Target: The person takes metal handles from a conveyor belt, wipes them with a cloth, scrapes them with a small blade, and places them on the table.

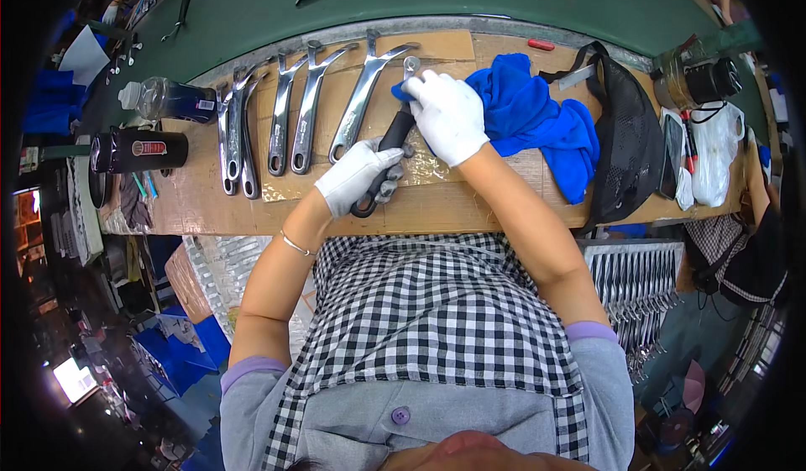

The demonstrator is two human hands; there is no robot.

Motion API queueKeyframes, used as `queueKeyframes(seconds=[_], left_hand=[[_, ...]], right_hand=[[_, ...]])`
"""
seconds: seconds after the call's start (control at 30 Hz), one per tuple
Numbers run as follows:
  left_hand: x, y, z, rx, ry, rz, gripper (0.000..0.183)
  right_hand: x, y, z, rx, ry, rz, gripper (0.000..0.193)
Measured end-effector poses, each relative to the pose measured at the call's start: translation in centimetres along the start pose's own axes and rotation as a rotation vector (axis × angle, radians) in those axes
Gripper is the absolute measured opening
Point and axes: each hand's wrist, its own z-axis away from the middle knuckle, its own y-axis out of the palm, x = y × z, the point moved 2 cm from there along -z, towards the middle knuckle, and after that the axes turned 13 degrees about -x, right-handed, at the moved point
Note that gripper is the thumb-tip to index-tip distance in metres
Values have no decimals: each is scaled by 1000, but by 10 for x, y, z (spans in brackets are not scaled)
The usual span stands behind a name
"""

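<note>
My left hand [357,175], in a white glove with grey fingertips, is closed around the black handle of a wrench-like tool [396,132]. The tool slants up and away, and its bright silver end shows beyond my right hand. Over its upper part, my white-gloved right hand [451,117] is closed with a bit of blue cloth poking out at its left. A larger crumpled blue cloth [519,106] lies just right of that hand; whether the two join is hidden. Several silver wrenches with forked heads, one a single wrench [357,106] nearest my hands, lie to the left.
Cardboard [277,187] covers part of the wooden bench. At left lie a clear bottle [172,102] and a black flask [143,150]. A black mesh bag [625,135], a phone [671,154] and a white plastic bag [716,156] are at right. Beyond runs a green surface [470,1] with more tools.
</note>
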Motion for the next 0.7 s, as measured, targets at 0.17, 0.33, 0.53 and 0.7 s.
queueKeyframes(seconds=[0.17, 0.33, 0.53, 0.7], left_hand=[[1, -11, -4, -12, 41, -75, 26], [1, -9, -9, 6, 28, -79, 31], [-4, -9, -3, -28, 77, -165, 30], [0, -9, -6, -15, 30, -102, 29]], right_hand=[[-13, -31, 10, 279, -85, 13, 15], [-15, -24, -4, 279, 191, -19, 12], [-2, -23, 13, 181, -31, 35, 9], [-19, -25, -2, 366, 271, -78, 21]])
